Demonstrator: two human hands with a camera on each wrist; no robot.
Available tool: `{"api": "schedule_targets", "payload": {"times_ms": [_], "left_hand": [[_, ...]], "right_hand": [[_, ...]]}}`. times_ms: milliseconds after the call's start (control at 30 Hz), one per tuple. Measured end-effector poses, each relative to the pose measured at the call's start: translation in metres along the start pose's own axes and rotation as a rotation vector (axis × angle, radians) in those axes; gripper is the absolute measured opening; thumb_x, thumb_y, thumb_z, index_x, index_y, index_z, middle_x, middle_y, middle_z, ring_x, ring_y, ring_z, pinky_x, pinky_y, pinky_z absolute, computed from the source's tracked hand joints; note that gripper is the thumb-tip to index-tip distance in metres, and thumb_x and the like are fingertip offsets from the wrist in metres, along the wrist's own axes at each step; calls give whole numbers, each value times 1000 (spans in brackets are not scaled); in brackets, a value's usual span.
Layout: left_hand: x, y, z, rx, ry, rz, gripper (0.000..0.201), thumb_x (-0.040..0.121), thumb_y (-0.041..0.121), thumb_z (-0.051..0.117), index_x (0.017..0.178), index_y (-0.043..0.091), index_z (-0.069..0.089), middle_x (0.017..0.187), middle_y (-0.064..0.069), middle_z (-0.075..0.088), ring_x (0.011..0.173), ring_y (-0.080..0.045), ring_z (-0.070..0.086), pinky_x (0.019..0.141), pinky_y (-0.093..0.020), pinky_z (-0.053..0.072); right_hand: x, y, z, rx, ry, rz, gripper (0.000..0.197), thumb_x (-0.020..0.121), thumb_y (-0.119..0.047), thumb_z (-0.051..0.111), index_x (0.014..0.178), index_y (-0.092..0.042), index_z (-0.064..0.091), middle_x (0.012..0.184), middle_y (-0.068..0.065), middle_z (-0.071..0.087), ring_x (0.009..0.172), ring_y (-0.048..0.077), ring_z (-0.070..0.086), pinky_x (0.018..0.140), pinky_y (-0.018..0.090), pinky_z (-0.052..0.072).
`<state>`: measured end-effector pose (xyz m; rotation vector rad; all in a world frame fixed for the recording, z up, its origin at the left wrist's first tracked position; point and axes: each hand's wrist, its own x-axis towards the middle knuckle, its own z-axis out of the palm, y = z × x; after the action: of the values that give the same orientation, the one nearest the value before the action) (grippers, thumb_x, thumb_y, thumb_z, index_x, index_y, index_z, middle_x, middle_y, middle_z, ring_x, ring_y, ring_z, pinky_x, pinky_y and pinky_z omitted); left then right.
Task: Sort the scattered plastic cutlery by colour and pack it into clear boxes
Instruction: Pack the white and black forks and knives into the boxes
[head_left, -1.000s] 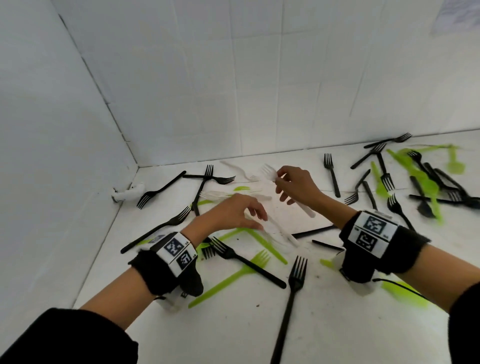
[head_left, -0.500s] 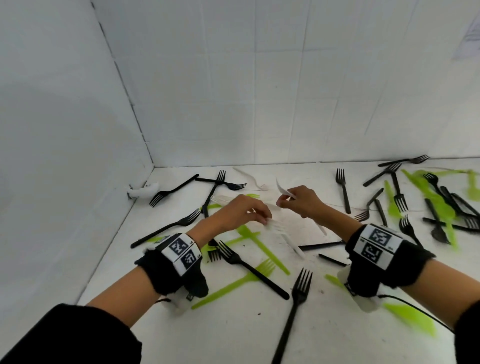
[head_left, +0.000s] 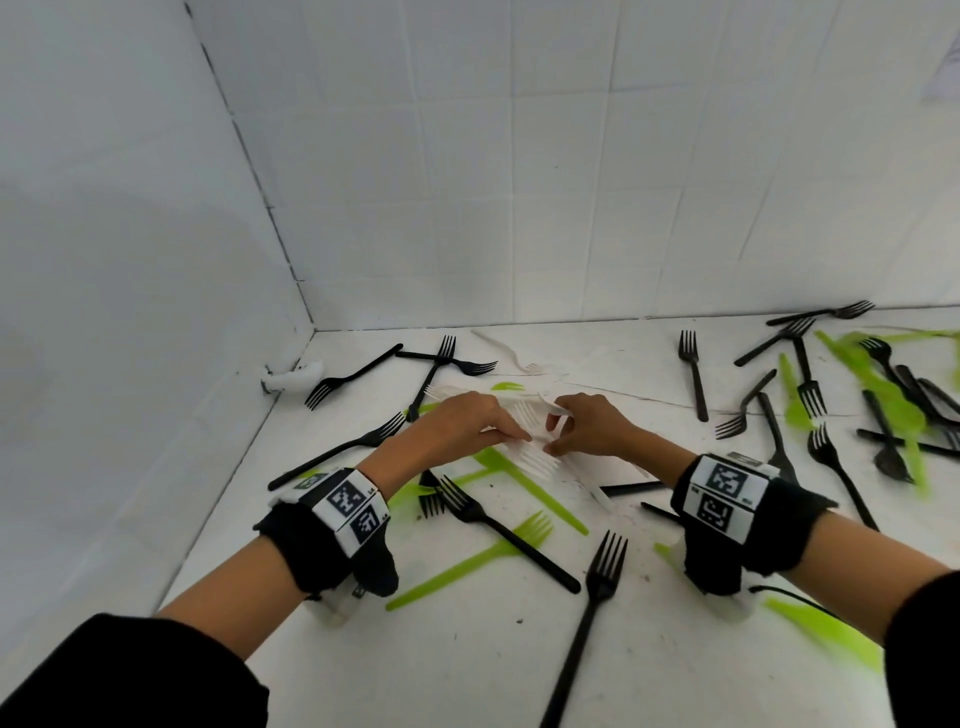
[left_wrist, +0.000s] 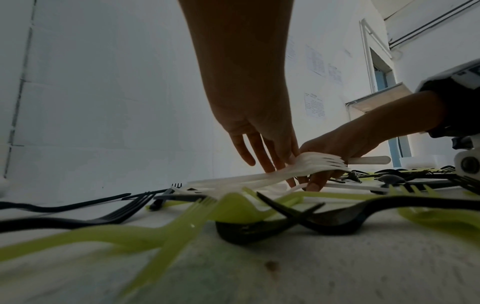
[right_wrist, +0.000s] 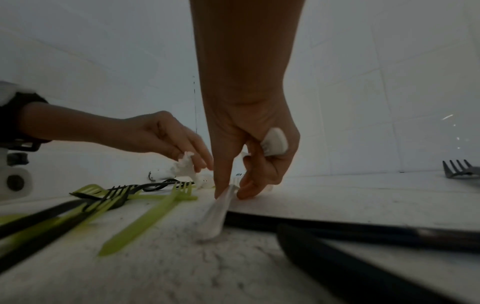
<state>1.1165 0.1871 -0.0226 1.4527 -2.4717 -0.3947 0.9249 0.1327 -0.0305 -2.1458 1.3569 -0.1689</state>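
both hands met low over the white table, near its back left corner; the left hand reached in from the left with its fingers fairly straight and slanted down, the thumb pinching a bunch of white forks against them; in the left wrist view the prongs of that bunch fanned out to the right, just under the other hand; the right hand was curled; its last fingers held the rounded end of a white handle tucked in the palm, while its thumb and first finger pinched another white fork whose near end touched the table; that fork lay at the edge of a flat white sheet, which rested on the table under the right hand; whether the sheet was a lid or plain paper could not be told.

round the hands lay loose cutlery; a black fork lay slantwise just in front of the left wrist, crossing a green fork; a second black fork pointed its prongs toward the hands; more black forks were scattered toward the back left corner, beside a small white object against the wall; a tangle of black and green pieces lay well apart at the right; both wrists wore black bands with printed square markers.
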Motion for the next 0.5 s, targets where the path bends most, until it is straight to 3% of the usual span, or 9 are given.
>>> {"api": "schedule_targets", "payload": {"times_ms": [67, 233, 433, 500], "left_hand": [[-2, 1, -2, 1, 56, 47, 22, 91, 16, 59, 108, 20, 72, 106, 0, 66, 87, -14, 60, 64, -11, 30], [-3, 0, -4, 45, 102, 44, 26, 91, 15, 59, 114, 22, 69, 91, -3, 63, 81, -11, 51, 64, -22, 33], [-8, -2, -6, -49, 137, 16, 18, 85, 5, 59, 101, 10, 67, 89, -2, 64, 83, -15, 59, 76, -29, 47], [-9, 0, -8, -112, 158, 19, 17, 84, 0, 56, 98, 6, 63, 91, -4, 61, 80, -15, 58, 74, -26, 48]], "right_hand": [[0, 0, 2, -46, -2, -8, 21, 75, -16, 72, 86, -20, 55, 102, 9, 63, 101, 24, 59, 89, 33, 46], [1, 2, 4, 17, 10, 17, 28, 76, -7, 68, 104, -8, 63, 112, 15, 62, 107, 29, 57, 89, 31, 43], [0, 5, 4, 85, 26, 67, 40, 76, -14, 74, 112, -5, 61, 114, 14, 62, 107, 25, 55, 74, 23, 37], [-1, 6, 3, 93, 28, 74, 36, 80, -15, 71, 113, -4, 62, 111, 14, 61, 95, 20, 52, 57, 13, 39]]}}
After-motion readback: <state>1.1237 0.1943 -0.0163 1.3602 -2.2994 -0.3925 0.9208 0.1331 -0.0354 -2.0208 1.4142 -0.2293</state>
